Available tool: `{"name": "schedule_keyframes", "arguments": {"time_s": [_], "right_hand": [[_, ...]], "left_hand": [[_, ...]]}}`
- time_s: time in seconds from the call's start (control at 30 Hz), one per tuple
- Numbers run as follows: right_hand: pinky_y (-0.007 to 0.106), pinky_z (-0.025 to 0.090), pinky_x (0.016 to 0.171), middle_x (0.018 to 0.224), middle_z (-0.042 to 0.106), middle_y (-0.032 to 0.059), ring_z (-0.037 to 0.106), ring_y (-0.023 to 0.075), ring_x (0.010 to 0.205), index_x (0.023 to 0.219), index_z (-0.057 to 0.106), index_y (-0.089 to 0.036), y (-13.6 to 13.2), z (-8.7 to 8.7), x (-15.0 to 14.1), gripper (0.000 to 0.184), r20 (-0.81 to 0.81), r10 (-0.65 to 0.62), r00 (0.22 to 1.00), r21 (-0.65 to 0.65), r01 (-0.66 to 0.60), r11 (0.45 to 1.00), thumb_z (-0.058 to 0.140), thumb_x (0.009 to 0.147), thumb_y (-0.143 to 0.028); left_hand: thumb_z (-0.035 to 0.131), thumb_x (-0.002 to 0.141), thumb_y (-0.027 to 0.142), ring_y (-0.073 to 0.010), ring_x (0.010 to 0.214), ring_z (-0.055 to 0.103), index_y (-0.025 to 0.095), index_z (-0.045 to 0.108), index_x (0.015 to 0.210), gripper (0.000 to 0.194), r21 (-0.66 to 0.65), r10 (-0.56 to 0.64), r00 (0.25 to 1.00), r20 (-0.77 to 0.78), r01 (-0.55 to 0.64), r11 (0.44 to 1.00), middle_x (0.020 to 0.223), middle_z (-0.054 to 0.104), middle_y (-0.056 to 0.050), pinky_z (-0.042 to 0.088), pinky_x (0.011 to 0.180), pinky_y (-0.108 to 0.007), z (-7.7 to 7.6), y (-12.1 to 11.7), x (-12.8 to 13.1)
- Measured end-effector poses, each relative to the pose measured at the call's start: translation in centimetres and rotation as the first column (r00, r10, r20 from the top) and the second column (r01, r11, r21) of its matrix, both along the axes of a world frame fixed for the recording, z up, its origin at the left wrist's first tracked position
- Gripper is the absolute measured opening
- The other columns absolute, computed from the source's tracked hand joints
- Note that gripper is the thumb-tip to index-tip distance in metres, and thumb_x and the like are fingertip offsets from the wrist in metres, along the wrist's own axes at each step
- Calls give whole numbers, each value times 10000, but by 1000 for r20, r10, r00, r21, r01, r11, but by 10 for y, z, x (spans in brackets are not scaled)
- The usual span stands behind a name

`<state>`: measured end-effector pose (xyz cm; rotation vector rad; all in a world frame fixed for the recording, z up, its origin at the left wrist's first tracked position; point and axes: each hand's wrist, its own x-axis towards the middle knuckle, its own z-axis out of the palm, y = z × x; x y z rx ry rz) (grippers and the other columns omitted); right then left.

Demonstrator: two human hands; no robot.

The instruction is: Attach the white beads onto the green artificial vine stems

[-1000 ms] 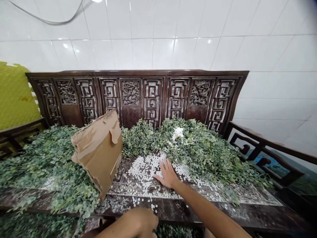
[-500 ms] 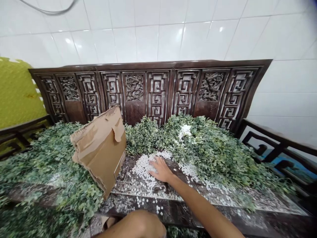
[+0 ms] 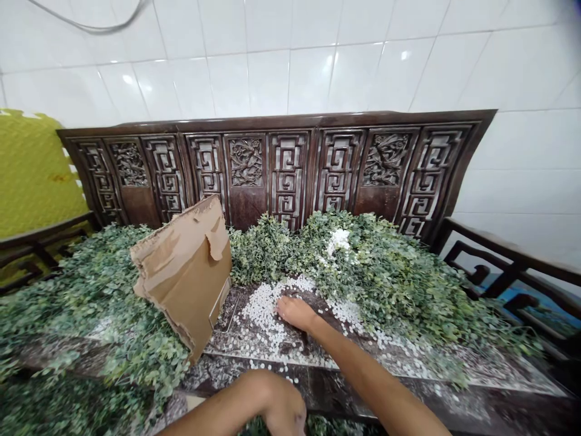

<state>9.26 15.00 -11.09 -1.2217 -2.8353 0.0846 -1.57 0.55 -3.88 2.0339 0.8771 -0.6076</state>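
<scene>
The right hand (image 3: 295, 312), spread earlier, now curls among the central white pieces (image 3: 263, 306), perhaps grasping some; the lower-centre left hand (image 3: 287, 407) is unreadable.

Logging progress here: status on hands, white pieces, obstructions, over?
Right hand bunched at small white pieces, hold unclear. Left hand low, fingers unseen. Pieces scattered over bench. Torn cardboard stands left, leafy greenery right.
</scene>
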Motion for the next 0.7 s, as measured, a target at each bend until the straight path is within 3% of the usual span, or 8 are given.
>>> {"name": "schedule_keyframes", "arguments": {"time_s": [0.1,0.17,0.23,0.27,0.37,0.47,0.57,0.7], "right_hand": [[378,525,789,1019,655,74,642,185,865,1070,612,-137,4,6,11,258,25,-34,999,-18,34,999,505,963,-346],[365,514,791,1004,663,121,644,204,873,1049,617,-124,4,11,21,270,26,-56,998,-23,56,998,445,986,-322],[358,495,814,1036,653,166,638,233,919,1056,610,-122,2,17,31,284,20,-70,997,-23,70,997,386,997,-287],[357,488,827,1071,640,177,630,245,951,1072,603,-125,1,20,35,276,17,-74,997,-23,75,997,382,992,-269],[346,487,837,1164,597,177,611,259,1011,1101,595,-129,-2,27,45,228,28,-88,996,-34,89,995,448,953,-222],[344,504,828,1163,603,159,630,231,962,1089,609,-121,-1,31,49,206,57,-113,992,-59,117,991,495,939,-206],[391,526,826,1143,619,98,635,203,935,1133,593,-140,0,33,47,233,79,-158,984,-80,164,983,533,947,-269],[422,533,838,1178,608,88,624,217,987,1177,580,-159,0,31,45,292,77,-220,972,-120,228,966,570,931,-317]], "left_hand": [[718,662,246,-211,567,627,178,624,494,204,140,266,961,-70,-255,957,520,628,-5,488,554,-303,11,25,-14],[686,777,286,-234,750,662,146,696,720,151,290,426,904,-33,-399,870,776,700,-62,527,676,-337,15,54,-25],[601,895,332,-211,963,635,155,616,1106,275,416,575,817,45,-539,732,1113,638,-75,535,817,-384,18,90,-32],[587,906,323,-217,1009,619,174,572,1189,320,462,636,765,101,-602,651,1193,603,-84,533,840,-413,19,109,-34],[592,903,322,-229,1034,611,169,555,1218,352,516,754,591,288,-759,397,1220,587,-93,529,852,-426,21,162,-31],[592,903,324,-228,1025,614,160,556,1215,355,474,797,447,407,-849,234,1213,590,-97,531,849,-425,19,196,-27],[592,903,319,-227,1023,615,164,554,1217,352,415,805,359,471,-896,157,1213,591,-94,531,847,-426,12,212,-26],[594,902,321,-228,1028,613,170,558,1213,347,336,789,309,531,-931,139,1213,591,-90,531,847,-422,3,218,-33]]}}
